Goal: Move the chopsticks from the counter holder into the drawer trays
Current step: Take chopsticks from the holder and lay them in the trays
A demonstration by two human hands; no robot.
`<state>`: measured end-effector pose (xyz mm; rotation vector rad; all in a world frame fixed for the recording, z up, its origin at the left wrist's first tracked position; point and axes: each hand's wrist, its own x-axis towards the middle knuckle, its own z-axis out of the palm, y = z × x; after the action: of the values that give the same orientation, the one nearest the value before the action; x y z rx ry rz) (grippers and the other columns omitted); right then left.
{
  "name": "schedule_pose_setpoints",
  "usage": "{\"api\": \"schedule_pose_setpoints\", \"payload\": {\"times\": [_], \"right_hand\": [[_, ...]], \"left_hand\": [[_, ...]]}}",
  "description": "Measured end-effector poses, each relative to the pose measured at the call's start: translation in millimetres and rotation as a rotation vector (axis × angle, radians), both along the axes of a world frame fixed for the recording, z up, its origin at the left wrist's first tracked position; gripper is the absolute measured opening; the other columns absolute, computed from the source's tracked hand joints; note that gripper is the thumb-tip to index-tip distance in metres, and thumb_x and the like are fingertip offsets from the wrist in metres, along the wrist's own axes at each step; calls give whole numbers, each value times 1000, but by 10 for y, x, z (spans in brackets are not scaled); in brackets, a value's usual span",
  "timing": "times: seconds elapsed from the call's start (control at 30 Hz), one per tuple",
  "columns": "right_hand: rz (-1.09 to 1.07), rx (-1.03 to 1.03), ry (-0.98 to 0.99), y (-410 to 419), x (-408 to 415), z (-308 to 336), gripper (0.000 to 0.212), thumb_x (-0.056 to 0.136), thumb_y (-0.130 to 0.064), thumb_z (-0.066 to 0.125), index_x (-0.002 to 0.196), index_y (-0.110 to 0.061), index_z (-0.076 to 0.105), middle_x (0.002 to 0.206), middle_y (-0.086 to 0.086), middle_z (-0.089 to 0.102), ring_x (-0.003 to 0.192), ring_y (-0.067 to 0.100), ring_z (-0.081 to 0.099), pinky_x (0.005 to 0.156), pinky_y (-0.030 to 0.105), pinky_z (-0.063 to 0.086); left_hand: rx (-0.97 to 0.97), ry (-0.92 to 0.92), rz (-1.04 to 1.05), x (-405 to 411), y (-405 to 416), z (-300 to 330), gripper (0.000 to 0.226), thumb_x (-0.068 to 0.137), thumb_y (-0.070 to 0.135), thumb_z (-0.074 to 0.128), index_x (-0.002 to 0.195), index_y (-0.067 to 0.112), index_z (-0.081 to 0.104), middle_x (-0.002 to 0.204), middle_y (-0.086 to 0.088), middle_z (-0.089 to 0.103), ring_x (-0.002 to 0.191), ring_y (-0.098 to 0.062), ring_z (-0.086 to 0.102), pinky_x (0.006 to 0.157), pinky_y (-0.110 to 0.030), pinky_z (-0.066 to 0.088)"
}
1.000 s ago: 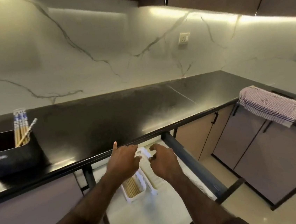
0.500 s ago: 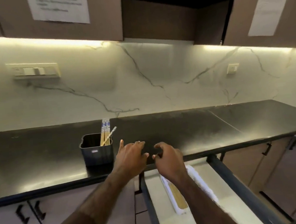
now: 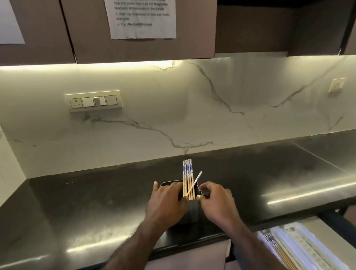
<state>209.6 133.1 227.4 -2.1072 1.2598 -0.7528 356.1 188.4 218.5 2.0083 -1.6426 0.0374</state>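
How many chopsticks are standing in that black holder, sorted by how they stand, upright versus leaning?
Upright chopsticks, bunched together: about 5
Leaning chopstick, tilted to the right: 1
Total in the black holder: about 6; the bunch is too tight for a sure count.

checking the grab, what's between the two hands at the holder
In the head view, the upright chopsticks and the dark holder sit between the left hand and right hand.
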Motion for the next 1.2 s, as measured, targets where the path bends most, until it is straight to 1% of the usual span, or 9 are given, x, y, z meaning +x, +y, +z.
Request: {"api": "schedule_pose_setpoints", "payload": {"times": [0.1, 0.33, 0.5, 0.6, 0.7, 0.8, 1.0, 1.1, 1.2], "right_hand": [[-51, 6, 21, -169, 192, -98, 25, 90, -22, 64, 116, -23, 66, 89, -12, 65, 63, -9, 48, 51, 6, 31], [-180, 59, 56, -836, 452, -424, 30, 92, -21, 63, 122, -17, 63, 108, -1, 70, 64, -5, 42, 51, 7, 27], [-236, 214, 72, -1410, 685, -572, 32, 91, -26, 64, 121, -17, 61, 100, -2, 69, 71, 1, 55, 50, 15, 36], [-263, 311, 46, -1677, 820, -647, 26, 91, -30, 63, 114, -18, 62, 85, -5, 65, 73, 6, 63, 59, 24, 52], [-270, 336, -1, -1878, 917, -721, 20, 91, -31, 63, 106, -17, 64, 85, -3, 66, 77, 11, 65, 71, 32, 57], [-271, 359, -60, -1993, 980, -784, 14, 90, -21, 65, 104, -18, 65, 88, -2, 67, 82, 12, 66, 79, 36, 58], [-183, 162, -130, -1977, 1174, -690, 13, 88, -15, 67, 100, -20, 66, 88, -6, 68, 77, 5, 66, 70, 26, 59], [-104, 5, -156, -1945, 1325, -571, 15, 88, -15, 67, 100, -23, 63, 90, -9, 65, 79, 3, 65, 69, 22, 59], [-83, -36, -148, -1948, 1445, -505, 20, 88, -15, 68, 105, -22, 63, 93, -10, 63, 85, 4, 64, 73, 21, 57]], "left_hand": [[15, 17, -5, 188, -162, -98, 33, 88, 31, 58, 120, 21, 60, 111, 1, 72, 104, -18, 66, 117, -54, 16], [75, 70, -19, 404, -666, -365, 34, 89, 31, 58, 122, 23, 59, 114, 3, 71, 108, -14, 65, 118, -51, 12], [102, 93, 15, 579, -1105, -467, 38, 89, 30, 59, 126, 24, 56, 114, 5, 70, 108, -9, 63, 119, -50, 10], [124, 108, 39, 665, -1365, -516, 43, 89, 32, 58, 130, 23, 52, 116, 4, 69, 112, -11, 61, 120, -51, 11], [166, 167, 57, 739, -1579, -579, 56, 88, 37, 59, 139, 23, 42, 119, 3, 67, 114, -13, 59, 121, -50, 11], [218, 346, 90, 801, -1738, -661, 78, 83, 41, 67, 148, 25, 27, 136, 0, 57, 133, -20, 44, 119, -45, 9], [303, 621, 4, 963, -1917, -757, 116, 65, 31, 84, 153, 26, 9, 149, -3, 45, 142, -16, 33, 119, -44, 21], [271, 753, -44, 1003, -1938, -760, 113, 62, 24, 87, 152, 21, 18, 148, -1, 47, 137, -10, 40, 113, -31, 34], [185, 758, -76, 1040, -1942, -754, 78, 65, 23, 84, 135, 32, 51, 124, 13, 65, 118, -3, 57, 92, -17, 49]]}}
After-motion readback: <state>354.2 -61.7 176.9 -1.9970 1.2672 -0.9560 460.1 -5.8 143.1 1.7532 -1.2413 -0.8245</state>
